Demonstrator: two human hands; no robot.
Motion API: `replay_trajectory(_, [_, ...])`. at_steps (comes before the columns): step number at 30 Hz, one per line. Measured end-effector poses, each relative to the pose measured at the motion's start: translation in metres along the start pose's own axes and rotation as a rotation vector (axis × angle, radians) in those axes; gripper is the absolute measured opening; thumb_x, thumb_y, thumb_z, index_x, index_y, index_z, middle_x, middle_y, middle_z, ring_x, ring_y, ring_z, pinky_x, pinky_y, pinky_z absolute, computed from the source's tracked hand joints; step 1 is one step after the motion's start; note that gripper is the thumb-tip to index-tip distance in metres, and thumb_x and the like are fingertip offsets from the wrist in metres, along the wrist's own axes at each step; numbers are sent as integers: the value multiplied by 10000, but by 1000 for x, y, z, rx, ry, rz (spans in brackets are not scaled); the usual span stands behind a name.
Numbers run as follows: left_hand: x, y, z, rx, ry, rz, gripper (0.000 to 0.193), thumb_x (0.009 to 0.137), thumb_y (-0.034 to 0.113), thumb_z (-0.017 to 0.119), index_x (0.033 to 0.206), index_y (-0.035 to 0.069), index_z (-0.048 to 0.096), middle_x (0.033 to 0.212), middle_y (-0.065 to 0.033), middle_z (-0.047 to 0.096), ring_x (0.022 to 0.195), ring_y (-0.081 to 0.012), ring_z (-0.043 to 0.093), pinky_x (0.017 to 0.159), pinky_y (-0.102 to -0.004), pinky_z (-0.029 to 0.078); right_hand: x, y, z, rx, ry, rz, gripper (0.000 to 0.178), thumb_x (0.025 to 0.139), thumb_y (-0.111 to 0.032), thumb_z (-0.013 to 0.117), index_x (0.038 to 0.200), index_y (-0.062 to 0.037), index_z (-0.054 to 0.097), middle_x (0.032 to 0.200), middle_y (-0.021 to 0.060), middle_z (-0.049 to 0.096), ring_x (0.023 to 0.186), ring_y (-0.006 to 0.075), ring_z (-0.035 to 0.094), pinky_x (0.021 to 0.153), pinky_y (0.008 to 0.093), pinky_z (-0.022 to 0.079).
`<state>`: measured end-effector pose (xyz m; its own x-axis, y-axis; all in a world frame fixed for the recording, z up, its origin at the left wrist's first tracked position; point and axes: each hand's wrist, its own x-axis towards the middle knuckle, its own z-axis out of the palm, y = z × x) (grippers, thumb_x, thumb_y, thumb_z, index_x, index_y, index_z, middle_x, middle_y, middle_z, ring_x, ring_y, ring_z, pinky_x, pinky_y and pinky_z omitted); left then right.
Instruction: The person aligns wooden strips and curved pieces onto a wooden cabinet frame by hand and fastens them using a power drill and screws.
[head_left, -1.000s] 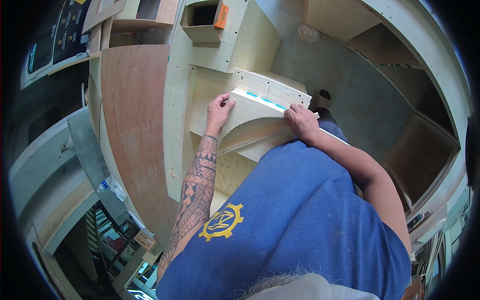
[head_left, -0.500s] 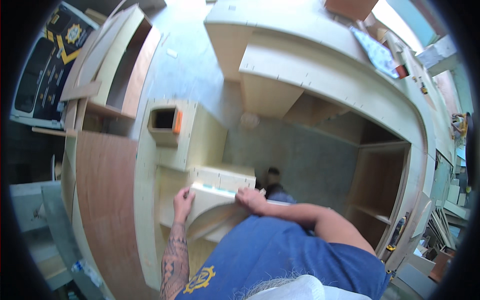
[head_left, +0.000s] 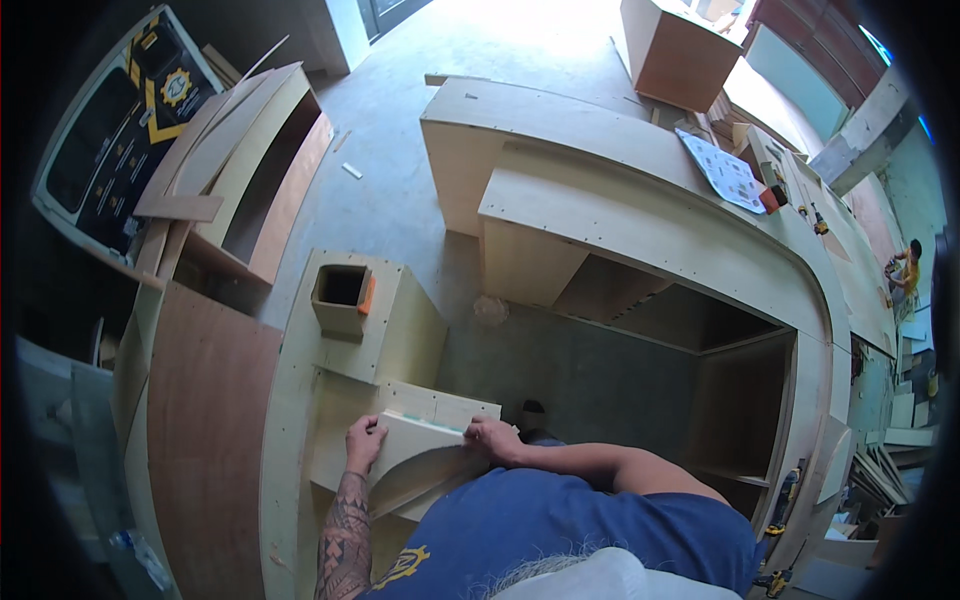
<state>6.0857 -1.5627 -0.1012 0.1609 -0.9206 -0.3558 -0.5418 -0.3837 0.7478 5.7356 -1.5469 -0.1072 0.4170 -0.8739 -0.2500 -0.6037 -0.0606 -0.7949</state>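
A pale wooden panel (head_left: 405, 440) with a curved cut-out edge lies close in front of me, a bluish-green strip along its far edge. My left hand (head_left: 366, 442) grips the panel's left corner, thumb and fingers pressed together. At its right end, my right hand (head_left: 493, 441) has its fingers closed on the far edge. Just beyond the panel is a low plywood ledge (head_left: 445, 400) with a row of small dark marks. Whether the panel touches that ledge I cannot tell. My palms hide both gripped corners.
Farther left stands a plywood box (head_left: 410, 325) carrying a small open-ended wooden box (head_left: 341, 320) with an orange object (head_left: 367, 295). A long curved plywood counter (head_left: 640, 165) wraps around the far and right sides. Power drills (head_left: 775, 580) lie at right. Another person (head_left: 905, 270) is far right.
My view has tilted up, so everything sits lower in the picture and more of the far floor shows. Both hands keep their hold on the panel.
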Motion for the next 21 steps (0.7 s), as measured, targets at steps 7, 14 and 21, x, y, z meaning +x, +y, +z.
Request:
replay_trajectory(7, [10, -7, -1, -9, -30, -16, 311, 866, 141, 836, 1131, -3, 760, 1083, -134, 795, 978, -223, 753, 910, -374, 589, -1, -11, 0, -8, -53, 31, 247, 933, -293, 748, 1038, -71, 775, 1090, 122, 696, 1127, 340, 679, 950, 459, 560])
replay_trajectory(14, [12, -20, 6, 32, 35, 74, 344, 887, 125, 820, 1189, 2, 711, 1118, -129, 776, 1037, -218, 735, 958, -370, 569, -4, -8, 10, -40, 2, -20, 245, 928, -280, 746, 1033, -59, 769, 1088, 146, 700, 1107, 362, 681, 941, 472, 562])
replay_trajectory(21, [11, -17, 17, -56, 11, 77, 338, 927, 116, 776, 1227, -2, 675, 1171, -130, 746, 1057, -230, 710, 955, -367, 561, 2, 5, 13, -50, -5, -24, 354, 892, -306, 797, 1137, -67, 708, 1093, 192, 672, 1100, 402, 659, 924, 498, 544])
